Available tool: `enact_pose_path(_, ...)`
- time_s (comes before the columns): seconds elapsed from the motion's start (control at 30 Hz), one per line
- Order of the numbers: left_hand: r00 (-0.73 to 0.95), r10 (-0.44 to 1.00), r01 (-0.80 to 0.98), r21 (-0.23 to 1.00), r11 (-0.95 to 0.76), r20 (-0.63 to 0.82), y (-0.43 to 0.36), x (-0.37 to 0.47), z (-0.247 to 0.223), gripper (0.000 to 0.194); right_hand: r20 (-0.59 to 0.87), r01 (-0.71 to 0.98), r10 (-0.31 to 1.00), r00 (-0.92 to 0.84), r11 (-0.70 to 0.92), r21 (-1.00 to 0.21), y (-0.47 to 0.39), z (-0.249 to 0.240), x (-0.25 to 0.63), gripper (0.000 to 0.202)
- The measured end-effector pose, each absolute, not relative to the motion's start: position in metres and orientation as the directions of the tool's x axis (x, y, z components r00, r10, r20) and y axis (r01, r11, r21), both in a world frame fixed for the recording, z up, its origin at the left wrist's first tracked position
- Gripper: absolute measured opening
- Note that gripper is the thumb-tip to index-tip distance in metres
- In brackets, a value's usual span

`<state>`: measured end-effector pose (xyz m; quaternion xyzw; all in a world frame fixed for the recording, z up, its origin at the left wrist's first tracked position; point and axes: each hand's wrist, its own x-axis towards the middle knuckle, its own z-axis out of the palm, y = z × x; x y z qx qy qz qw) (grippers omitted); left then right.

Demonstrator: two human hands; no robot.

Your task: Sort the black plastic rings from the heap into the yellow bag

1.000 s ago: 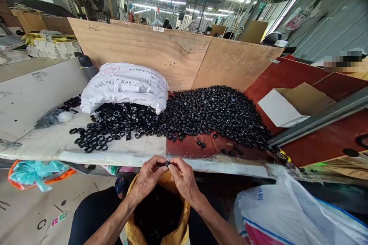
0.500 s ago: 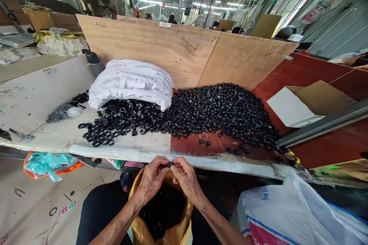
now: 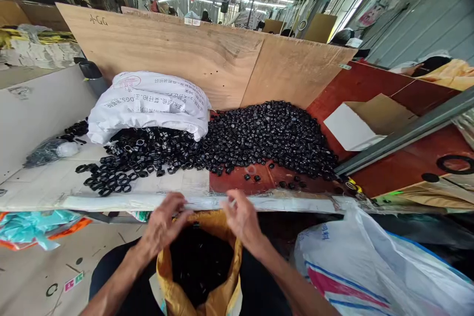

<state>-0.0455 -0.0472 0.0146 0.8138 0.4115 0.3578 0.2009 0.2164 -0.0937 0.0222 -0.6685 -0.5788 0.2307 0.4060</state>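
Note:
My left hand [image 3: 167, 219] hovers over the left rim of an open yellow sack [image 3: 174, 290], its fingers apart and slightly blurred. On the sack's other side is my right hand [image 3: 242, 219], fingers loosely bent and apart, with nothing visible in it. A small dark piece [image 3: 196, 225] shows between the hands at the sack's mouth. Dark pieces [image 3: 202, 266] fill the inside of the sack. Beyond the hands, black plastic rings [image 3: 118, 177] lie on the white part of the bench, and a large heap of small black caps [image 3: 274, 131] covers the red part.
A white printed sack [image 3: 151, 103] rests on the rings against a plywood board [image 3: 177, 49]. An open carton [image 3: 355, 123] and a metal bar [image 3: 407, 131] are at the right. Below the bench stands a white plastic bag [image 3: 344, 261]. The taped bench edge [image 3: 126, 202] runs just beyond my hands.
My hands were together, pinching a small dark piece; they have parted to left and right and let it go. The view has shifted, so the bench appears further left.

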Motion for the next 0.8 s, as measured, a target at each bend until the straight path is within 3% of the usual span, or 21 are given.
enact_pose_path(0.03,0.264,0.861,0.614,0.613,-0.498,0.435,-0.032,-0.052,0.017,0.014,0.309,0.704,0.917,0.250,0.047,-0.709,-0.084,0.021,0.235,0.029)
enact_pose_path(0.1,0.043,0.898,0.753,0.576,-0.318,0.439,-0.001,-0.061,0.019,0.020,0.437,0.837,0.860,0.264,0.021,-0.547,-0.062,0.013,0.269,0.034)
enact_pose_path(0.2,0.037,0.908,0.850,0.465,-0.248,0.416,0.033,-0.062,0.017,0.025,0.451,0.900,0.870,0.197,0.022,-0.436,-0.033,-0.008,0.298,0.031)
enact_pose_path(0.27,0.082,0.912,0.861,0.433,-0.268,0.401,0.046,-0.057,0.013,0.022,0.453,0.904,0.879,0.150,0.064,-0.423,-0.021,-0.022,0.300,0.022)
enact_pose_path(0.5,0.051,0.926,0.796,0.545,-0.264,0.374,0.064,-0.051,0.004,0.018,0.493,0.859,0.869,0.029,0.231,-0.457,-0.015,-0.029,0.248,0.023)
enact_pose_path(0.7,0.289,0.907,0.649,0.634,-0.420,0.305,0.049,-0.041,0.009,0.021,0.484,0.826,0.875,-0.030,0.294,-0.481,-0.019,-0.023,0.240,0.016)
enact_pose_path(0.8,0.282,0.904,0.543,0.724,-0.426,0.321,0.036,-0.040,0.009,0.029,0.470,0.771,0.881,-0.055,0.336,-0.540,-0.021,-0.023,0.247,0.017)
